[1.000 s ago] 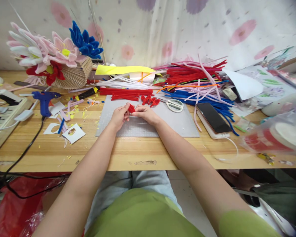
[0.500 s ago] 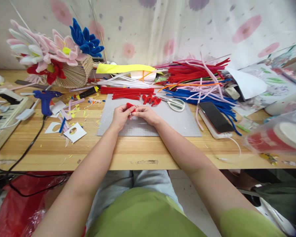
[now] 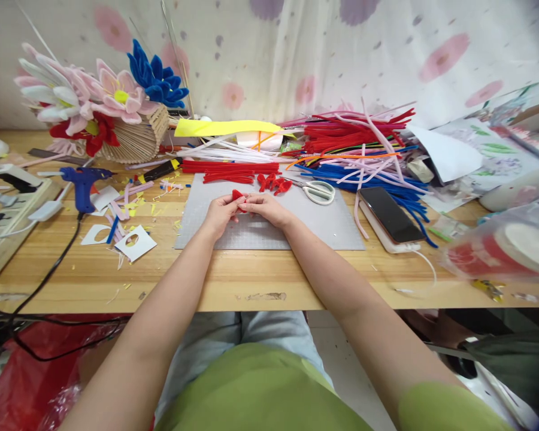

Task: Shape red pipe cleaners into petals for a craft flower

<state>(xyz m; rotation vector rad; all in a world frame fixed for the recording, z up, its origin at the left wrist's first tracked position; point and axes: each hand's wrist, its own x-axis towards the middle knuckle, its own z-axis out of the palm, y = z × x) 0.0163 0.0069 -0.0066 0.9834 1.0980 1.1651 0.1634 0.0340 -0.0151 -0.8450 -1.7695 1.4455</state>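
Between the fingertips of both hands is a small piece of bent red pipe cleaner, partly hidden by the fingers. My left hand pinches it from the left, and my right hand pinches it from the right. Both are just above the grey cutting mat. Several shaped red pipe-cleaner pieces lie on the mat beyond my fingers. Straight red pipe cleaners rest along its back edge. To the right are scissors with pale handles.
A blue glue gun and cut white card are on the left. Fuzzy flowers stand behind them. Blue pipe cleaners, a phone on a white power bank and a bagged red cup sit at right.
The red piece has turned a little and now points more upright between my fingertips. Both hands stay in nearly the same place; the view has shifted slightly.
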